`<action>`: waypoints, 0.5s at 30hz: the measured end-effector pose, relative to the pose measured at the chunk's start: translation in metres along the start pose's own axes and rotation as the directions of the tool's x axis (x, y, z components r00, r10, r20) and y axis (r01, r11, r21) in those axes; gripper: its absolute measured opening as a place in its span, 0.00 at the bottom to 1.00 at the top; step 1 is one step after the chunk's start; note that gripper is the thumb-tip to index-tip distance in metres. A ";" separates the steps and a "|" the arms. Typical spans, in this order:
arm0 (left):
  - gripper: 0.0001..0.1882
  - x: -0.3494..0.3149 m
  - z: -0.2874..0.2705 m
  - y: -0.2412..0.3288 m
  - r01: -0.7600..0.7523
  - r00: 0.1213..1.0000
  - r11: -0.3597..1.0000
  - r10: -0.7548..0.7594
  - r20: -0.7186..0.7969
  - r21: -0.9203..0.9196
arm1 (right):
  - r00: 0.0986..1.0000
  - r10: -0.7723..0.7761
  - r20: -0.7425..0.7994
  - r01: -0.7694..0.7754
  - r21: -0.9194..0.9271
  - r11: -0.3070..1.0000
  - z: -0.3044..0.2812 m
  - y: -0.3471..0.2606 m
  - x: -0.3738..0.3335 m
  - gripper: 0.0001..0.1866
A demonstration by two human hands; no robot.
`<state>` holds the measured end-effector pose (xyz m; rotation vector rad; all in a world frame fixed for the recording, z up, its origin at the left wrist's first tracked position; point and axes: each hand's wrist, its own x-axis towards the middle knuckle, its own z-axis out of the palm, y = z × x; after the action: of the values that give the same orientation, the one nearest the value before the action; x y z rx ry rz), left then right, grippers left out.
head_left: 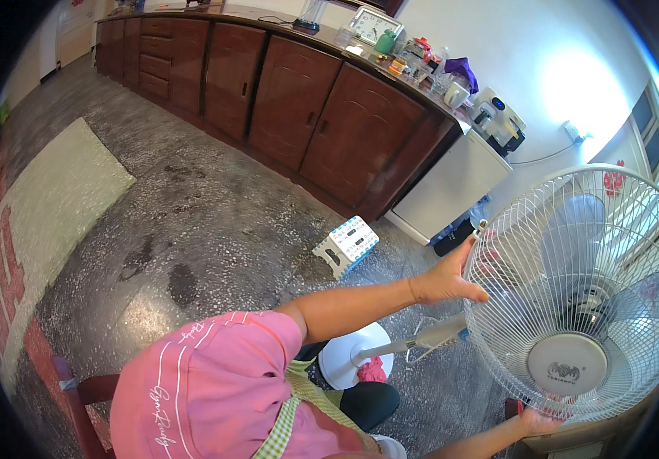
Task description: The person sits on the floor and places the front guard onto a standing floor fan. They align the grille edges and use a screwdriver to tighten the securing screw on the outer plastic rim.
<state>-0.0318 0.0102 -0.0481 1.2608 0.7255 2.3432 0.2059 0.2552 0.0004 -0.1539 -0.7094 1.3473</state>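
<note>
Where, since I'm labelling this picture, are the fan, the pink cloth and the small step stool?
Fan point(555, 306): head view, on the wire grille at the front.
Pink cloth point(373, 370): head view, on the middle of its bunched fabric.
Step stool point(353, 241): head view, on its patterned white surface.

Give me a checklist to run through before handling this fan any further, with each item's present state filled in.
1. Left hand holding the fan grille: ok, thumb in front at the near side of the rim.
2. Right hand touching the grille's lower edge: ok.
3. Blades at rest: ok as far as one picture shows; no motion blur.
4. Round white base free of loose items: not ok, a bunched pink cloth appears to lie on it.
5. Step stool clear of the base: ok, they stand apart.
6. Power disconnected: cannot tell from this view.
</note>
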 end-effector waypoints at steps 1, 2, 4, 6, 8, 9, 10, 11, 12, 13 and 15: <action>0.51 0.001 0.001 -0.001 -0.004 1.000 1.000 0.004 -0.001 -0.016 | 1.000 0.013 -0.020 -0.013 0.000 1.000 0.002 -0.001 -0.003 0.22; 0.51 0.000 0.001 -0.002 -0.008 1.000 0.999 0.008 -0.003 -0.033 | 0.997 0.046 -0.055 -0.045 0.005 0.999 0.003 -0.001 -0.005 0.22; 0.51 -0.001 0.002 -0.003 0.002 1.000 0.997 -0.002 0.002 -0.076 | 1.000 0.011 -0.022 -0.011 -0.001 1.000 -0.011 0.006 0.003 0.22; 0.52 -0.001 0.002 -0.005 -0.012 1.000 0.997 0.012 -0.004 -0.080 | 1.000 -0.023 0.013 0.023 -0.005 1.000 -0.035 0.020 0.018 0.23; 0.52 0.001 -0.003 -0.012 -0.002 1.000 0.998 0.003 0.018 -0.055 | 0.924 -0.193 0.331 0.298 -0.306 0.904 -0.049 0.029 0.024 0.27; 0.53 0.000 -0.004 -0.012 0.010 1.000 0.998 -0.008 0.024 -0.068 | 0.871 -0.227 0.436 0.404 -0.372 0.835 -0.046 0.028 0.019 0.29; 0.53 0.000 -0.004 -0.013 0.022 0.999 0.996 -0.020 0.030 -0.081 | 0.941 -0.148 0.304 0.234 -0.271 0.934 -0.042 0.028 0.015 0.28; 0.53 0.000 -0.004 -0.014 0.032 0.999 0.995 -0.029 0.031 -0.098 | 0.983 -0.042 0.180 0.067 -0.138 0.988 -0.029 0.026 0.001 0.28; 0.53 0.000 -0.004 -0.015 0.035 0.999 0.994 -0.031 0.033 -0.101 | 0.983 -0.044 0.178 0.070 -0.141 0.988 -0.020 0.025 -0.010 0.28; 0.54 0.000 -0.006 -0.016 0.039 0.999 0.992 -0.035 0.034 -0.121 | 0.994 0.025 0.105 -0.014 -0.100 0.995 -0.012 0.025 -0.020 0.28; 0.54 0.000 -0.005 -0.017 0.049 0.998 0.987 -0.043 0.046 -0.150 | 0.996 0.083 0.029 -0.081 -0.056 0.995 -0.009 0.023 -0.023 0.28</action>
<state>-0.0343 0.0224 -0.0607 1.2113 0.5458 2.2795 0.1904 0.2426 -0.0269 -0.2081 -0.7740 1.4114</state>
